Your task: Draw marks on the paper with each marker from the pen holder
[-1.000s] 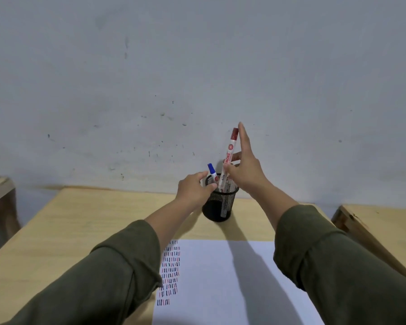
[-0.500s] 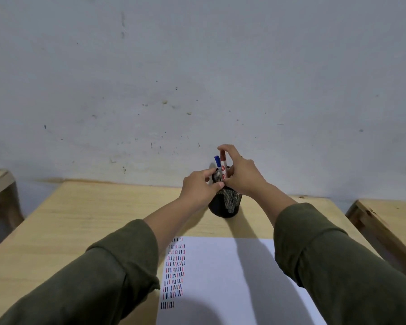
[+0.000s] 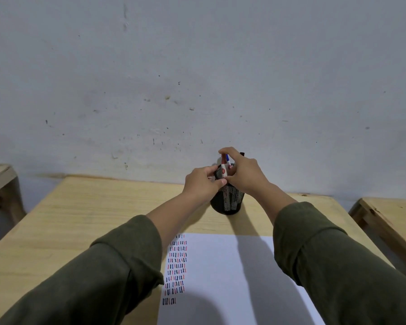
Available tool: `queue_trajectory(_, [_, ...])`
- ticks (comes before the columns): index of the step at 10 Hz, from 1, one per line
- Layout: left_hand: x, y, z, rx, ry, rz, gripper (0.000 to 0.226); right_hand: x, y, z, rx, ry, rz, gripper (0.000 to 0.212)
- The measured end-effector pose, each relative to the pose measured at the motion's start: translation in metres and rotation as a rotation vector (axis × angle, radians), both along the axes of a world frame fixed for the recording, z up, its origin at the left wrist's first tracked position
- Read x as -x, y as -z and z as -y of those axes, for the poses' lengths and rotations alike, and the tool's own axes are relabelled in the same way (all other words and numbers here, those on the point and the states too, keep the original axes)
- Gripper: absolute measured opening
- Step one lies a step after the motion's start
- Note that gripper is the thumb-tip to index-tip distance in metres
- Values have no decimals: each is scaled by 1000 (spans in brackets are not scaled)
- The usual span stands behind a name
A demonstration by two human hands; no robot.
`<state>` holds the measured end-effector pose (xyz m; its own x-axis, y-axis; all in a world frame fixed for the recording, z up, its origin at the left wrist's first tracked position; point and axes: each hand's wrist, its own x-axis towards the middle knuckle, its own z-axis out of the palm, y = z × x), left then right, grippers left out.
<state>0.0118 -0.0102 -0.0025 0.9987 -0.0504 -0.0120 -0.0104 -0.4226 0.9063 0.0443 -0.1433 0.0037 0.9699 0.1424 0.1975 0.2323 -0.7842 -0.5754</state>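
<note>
A black mesh pen holder (image 3: 228,204) stands at the far side of the wooden table (image 3: 80,219), near the wall. My left hand (image 3: 201,185) grips its rim from the left. My right hand (image 3: 245,175) is curled over the holder's top, its fingers closed around the red marker (image 3: 224,169), which stands in the holder. A blue marker (image 3: 227,158) pokes up beside it, and a black marker cap (image 3: 242,154) shows behind my right hand. The white paper (image 3: 223,277) lies in front of me, with rows of short red, blue and black marks (image 3: 176,266) down its left side.
A grey, scuffed wall (image 3: 197,78) rises right behind the table. A wooden bench (image 3: 0,179) stands to the left and another wooden piece (image 3: 389,221) to the right. My green sleeves cover parts of the paper's near edge.
My right hand has lowered the red marker from above the holder down into it, and now sits over the marker tops. My left hand has stayed on the holder's rim.
</note>
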Motion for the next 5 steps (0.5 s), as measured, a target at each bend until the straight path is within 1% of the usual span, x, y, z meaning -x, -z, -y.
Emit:
queue_trajectory(1, [0, 1, 1, 3, -2, 1, 54, 2, -1, 0, -21, 3, 7, 61])
queue_trajectory(3, [0, 2, 1, 4, -2, 22, 47, 1, 2, 0, -31, 25, 37, 76])
queue_trajectory(4, [4, 2, -1, -11, 14, 40, 46, 11, -5, -1, -62, 42, 69, 75])
queue_trajectory(5, [6, 1, -3, -6, -28, 52, 46, 20, -15, -1, -122, 70, 132, 71])
